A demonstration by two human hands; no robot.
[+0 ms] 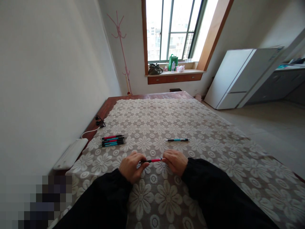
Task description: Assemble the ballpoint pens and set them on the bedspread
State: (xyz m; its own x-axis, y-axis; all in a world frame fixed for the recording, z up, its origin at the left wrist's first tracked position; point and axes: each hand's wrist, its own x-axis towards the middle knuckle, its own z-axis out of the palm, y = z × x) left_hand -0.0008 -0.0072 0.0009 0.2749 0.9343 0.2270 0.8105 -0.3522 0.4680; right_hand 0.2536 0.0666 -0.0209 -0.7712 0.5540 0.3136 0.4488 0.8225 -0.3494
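Observation:
Between my two hands a red and black pen (156, 160) lies level, just above or on the flowered tablecloth (168, 198). My left hand (132, 165) pinches its black end, and my right hand (175, 161) grips the other end. The fingers of both hands are closed on it, and the pen's tips are partly hidden. Beyond my right hand a blue and black pen (179, 140) rests alone on the cloth. Farther left, a small group of red and blue pens (112, 140) lies side by side.
A white power strip (71, 154) with a cable sits at the table's left edge, and black plugs (99, 121) lie behind it. The wall runs close along the left. Past the table stand a pink coat rack (122, 47), a window sill with bags (172, 63) and a white fridge (235, 76).

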